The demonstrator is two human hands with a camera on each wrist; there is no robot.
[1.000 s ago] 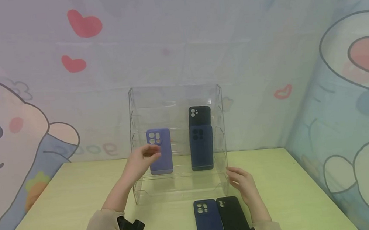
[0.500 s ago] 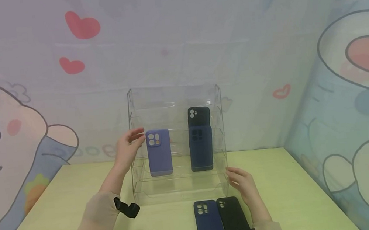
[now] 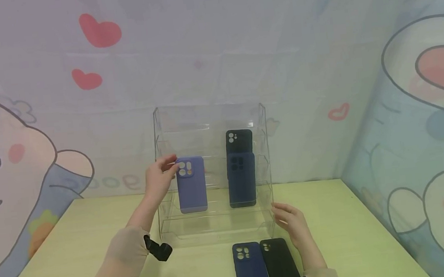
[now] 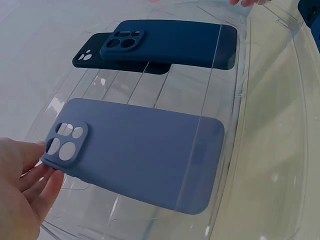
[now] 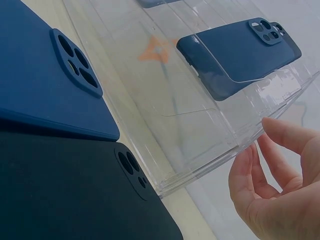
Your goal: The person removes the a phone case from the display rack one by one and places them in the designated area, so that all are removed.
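Note:
A purple phone case (image 3: 192, 186) leans in a clear tiered display rack (image 3: 219, 236), on its left side. My left hand (image 3: 158, 178) pinches the case's upper left corner, beside the camera cutouts; the left wrist view shows digits on both sides of that corner. My right hand (image 3: 294, 225) holds the front right edge of the rack with its fingertips. To the right in the rack stands a dark blue phone case (image 3: 242, 181), partly covering a black phone case (image 3: 239, 140) on the tier behind.
On the pale yellow table (image 3: 312, 201) in front of the rack lie another blue phone case (image 3: 252, 269) and another black phone case (image 3: 280, 262), side by side. A cartoon-printed cloth (image 3: 196, 38) hangs behind.
My left hand has moved from in front of the purple case out to its left, then back right onto its upper corner. The right hand stays at the rack's edge.

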